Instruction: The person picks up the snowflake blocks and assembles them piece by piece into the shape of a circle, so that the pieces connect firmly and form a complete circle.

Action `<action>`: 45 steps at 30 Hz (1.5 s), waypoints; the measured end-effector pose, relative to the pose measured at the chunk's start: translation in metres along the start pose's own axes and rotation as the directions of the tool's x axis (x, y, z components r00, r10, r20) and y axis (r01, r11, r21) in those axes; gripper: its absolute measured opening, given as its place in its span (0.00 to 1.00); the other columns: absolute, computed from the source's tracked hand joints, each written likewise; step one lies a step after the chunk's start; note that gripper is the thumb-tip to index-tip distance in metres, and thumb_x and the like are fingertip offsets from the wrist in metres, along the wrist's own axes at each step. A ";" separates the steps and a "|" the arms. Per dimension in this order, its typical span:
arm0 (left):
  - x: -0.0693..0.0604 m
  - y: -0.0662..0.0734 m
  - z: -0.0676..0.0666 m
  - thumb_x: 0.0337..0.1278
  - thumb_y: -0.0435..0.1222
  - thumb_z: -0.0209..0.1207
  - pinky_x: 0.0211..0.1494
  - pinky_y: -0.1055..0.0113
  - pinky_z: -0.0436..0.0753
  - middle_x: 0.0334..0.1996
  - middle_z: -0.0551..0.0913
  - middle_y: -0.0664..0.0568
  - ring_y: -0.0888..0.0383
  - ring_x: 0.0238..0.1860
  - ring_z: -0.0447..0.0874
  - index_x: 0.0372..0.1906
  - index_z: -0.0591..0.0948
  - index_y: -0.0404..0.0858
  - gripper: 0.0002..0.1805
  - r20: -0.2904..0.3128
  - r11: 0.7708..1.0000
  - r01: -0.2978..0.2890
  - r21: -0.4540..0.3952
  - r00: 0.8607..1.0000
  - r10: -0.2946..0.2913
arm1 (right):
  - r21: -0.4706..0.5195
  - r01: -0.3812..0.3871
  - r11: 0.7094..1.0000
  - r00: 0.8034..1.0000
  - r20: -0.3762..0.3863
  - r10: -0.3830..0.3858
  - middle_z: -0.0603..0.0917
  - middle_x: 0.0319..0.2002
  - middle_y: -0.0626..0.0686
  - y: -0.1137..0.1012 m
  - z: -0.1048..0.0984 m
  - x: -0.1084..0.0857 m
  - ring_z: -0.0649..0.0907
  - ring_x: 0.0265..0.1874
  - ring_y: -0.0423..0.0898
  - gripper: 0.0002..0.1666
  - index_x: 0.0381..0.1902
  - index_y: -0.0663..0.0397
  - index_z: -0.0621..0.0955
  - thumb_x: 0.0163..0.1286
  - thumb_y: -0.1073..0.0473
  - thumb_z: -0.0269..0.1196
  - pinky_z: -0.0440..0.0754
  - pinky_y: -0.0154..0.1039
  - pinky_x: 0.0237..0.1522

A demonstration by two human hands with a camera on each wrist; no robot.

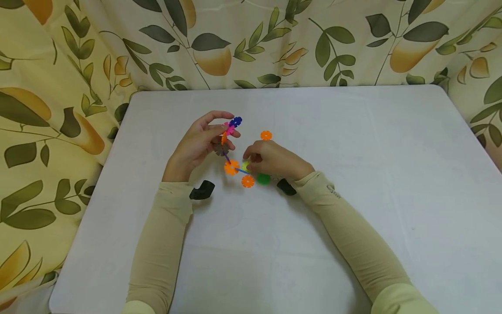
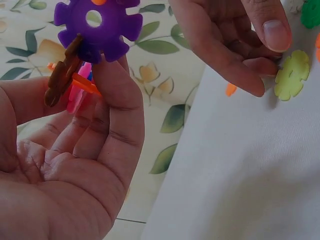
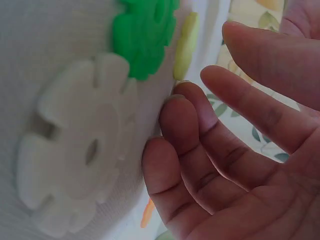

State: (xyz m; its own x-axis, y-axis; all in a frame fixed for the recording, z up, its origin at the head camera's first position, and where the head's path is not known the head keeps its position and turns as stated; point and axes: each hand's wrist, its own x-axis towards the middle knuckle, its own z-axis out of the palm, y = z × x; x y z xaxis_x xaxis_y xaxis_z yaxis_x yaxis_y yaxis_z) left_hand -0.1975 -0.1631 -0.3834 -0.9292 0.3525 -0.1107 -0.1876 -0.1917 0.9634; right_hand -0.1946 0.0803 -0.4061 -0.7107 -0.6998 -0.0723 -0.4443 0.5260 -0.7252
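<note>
My left hand point(image 1: 198, 141) pinches a chain of notched plastic flower discs, raised above the table. It includes a dark blue disc point(image 1: 235, 122), a pink disc point(image 1: 229, 128), a brown disc point(image 1: 221, 149), a purple disc point(image 2: 100, 27), an orange disc point(image 1: 232, 167) and a blue disc seen edge-on point(image 1: 242, 171). Low over the table is my right hand point(image 1: 280, 160), its fingertips beside a yellow disc point(image 2: 292, 76). In the right wrist view, thumb and index finger stand apart with nothing between them. Whether a fingertip touches the yellow disc, I cannot tell.
Loose discs lie around the right hand: a green disc point(image 1: 263, 179), a white disc point(image 3: 75, 145), one orange disc point(image 1: 266, 135) behind and another orange disc point(image 1: 248, 181) in front. The white table point(image 1: 313, 244) ends at a leaf-patterned curtain point(image 1: 251, 43).
</note>
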 end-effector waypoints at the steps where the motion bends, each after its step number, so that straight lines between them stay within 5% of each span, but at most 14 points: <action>1: 0.000 0.000 0.000 0.83 0.30 0.53 0.42 0.62 0.86 0.39 0.91 0.43 0.50 0.28 0.90 0.65 0.79 0.39 0.14 -0.001 1.000 0.001 -0.001 1.000 -0.001 | -0.004 0.005 1.000 1.000 0.002 -0.005 0.84 0.40 0.55 -0.001 0.000 0.000 0.81 0.40 0.51 0.13 0.52 0.65 0.88 0.71 0.66 0.69 0.83 0.44 0.45; 11: -0.003 0.000 -0.006 0.84 0.31 0.52 0.45 0.60 0.88 0.38 0.90 0.44 0.50 0.27 0.89 0.69 0.77 0.37 0.17 -0.023 1.000 -0.010 0.015 1.000 0.011 | -0.008 -0.017 1.000 1.000 -0.009 0.017 0.86 0.42 0.55 0.001 -0.001 0.002 0.82 0.41 0.51 0.14 0.53 0.65 0.87 0.72 0.66 0.69 0.83 0.45 0.48; 15: -0.003 0.001 -0.007 0.83 0.31 0.52 0.44 0.61 0.88 0.38 0.90 0.44 0.51 0.28 0.90 0.68 0.79 0.39 0.17 -0.019 1.000 -0.019 0.022 1.000 0.019 | -0.060 -0.058 0.996 0.994 -0.096 0.052 0.85 0.40 0.56 0.006 -0.011 0.003 0.81 0.42 0.52 0.13 0.53 0.65 0.87 0.74 0.64 0.68 0.82 0.47 0.49; 22: -0.002 0.001 -0.005 0.83 0.31 0.52 0.44 0.60 0.87 0.39 0.90 0.44 0.50 0.29 0.90 0.68 0.80 0.41 0.17 -0.016 1.000 0.003 0.030 1.000 -0.002 | -0.063 -0.205 0.977 0.946 -0.269 0.181 0.82 0.50 0.64 0.023 -0.030 0.003 0.81 0.50 0.59 0.19 0.59 0.66 0.84 0.75 0.63 0.68 0.80 0.52 0.56; 31: 0.000 -0.002 -0.003 0.83 0.31 0.52 0.37 0.62 0.83 0.38 0.89 0.45 0.50 0.28 0.89 0.67 0.83 0.43 0.18 0.029 0.998 -0.026 0.052 0.999 0.025 | -0.082 -0.249 0.965 0.952 -0.201 0.229 0.75 0.53 0.68 0.037 -0.032 0.006 0.74 0.53 0.62 0.28 0.70 0.64 0.79 0.76 0.62 0.67 0.76 0.55 0.54; 45: 0.001 -0.007 0.001 0.84 0.31 0.52 0.31 0.65 0.77 0.38 0.87 0.40 0.50 0.28 0.88 0.69 0.82 0.44 0.19 0.078 0.995 0.006 0.103 0.997 -0.014 | -0.029 -0.271 0.962 0.944 -0.204 0.260 0.72 0.55 0.69 0.037 -0.029 0.005 0.75 0.57 0.63 0.17 0.58 0.65 0.81 0.73 0.69 0.64 0.77 0.56 0.60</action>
State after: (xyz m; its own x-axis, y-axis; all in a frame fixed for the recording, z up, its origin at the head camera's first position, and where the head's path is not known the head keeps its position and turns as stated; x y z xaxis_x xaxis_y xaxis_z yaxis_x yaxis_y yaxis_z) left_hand -0.1966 -0.1608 -0.3900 -0.8987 0.4257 -0.1053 -0.1598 -0.0943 0.9826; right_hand -0.2305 0.1103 -0.4128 -0.8973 -0.4254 -0.1174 -0.2505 0.7101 -0.6580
